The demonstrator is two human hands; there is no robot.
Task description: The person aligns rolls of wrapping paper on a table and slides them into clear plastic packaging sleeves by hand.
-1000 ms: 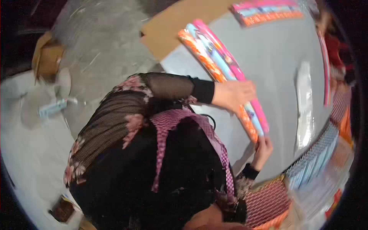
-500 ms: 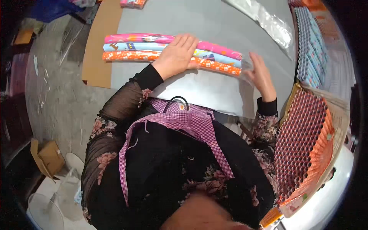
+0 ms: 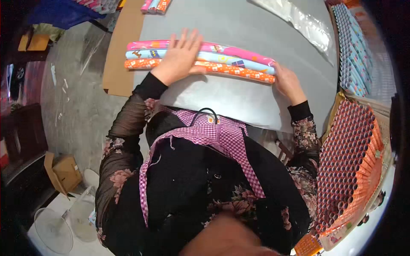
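Three wrapping paper rolls lie side by side across the grey table in front of me: a pink roll [image 3: 245,53] at the back, a light blue roll [image 3: 256,67] in the middle and an orange roll [image 3: 232,70] nearest me. My left hand [image 3: 179,59] rests flat on them left of the middle, its fingers spread and thumb out to the right. At their right end, my right hand [image 3: 290,83] closes round the roll ends, fingers by the pink one and thumb side by the orange one. Its fingertips are partly hidden.
A similar small bundle [image 3: 156,6] lies at the table's far edge. Clear plastic bags [image 3: 305,27] lie at the back right. Patterned blue rolls [image 3: 352,55] and a basket of dark red-tipped rolls [image 3: 346,158] stand on the right. Cardboard [image 3: 121,68] lines the left edge.
My right hand has come in from beside the rolls and now grips their right end. My left hand has slid left along them and its fingers have spread.
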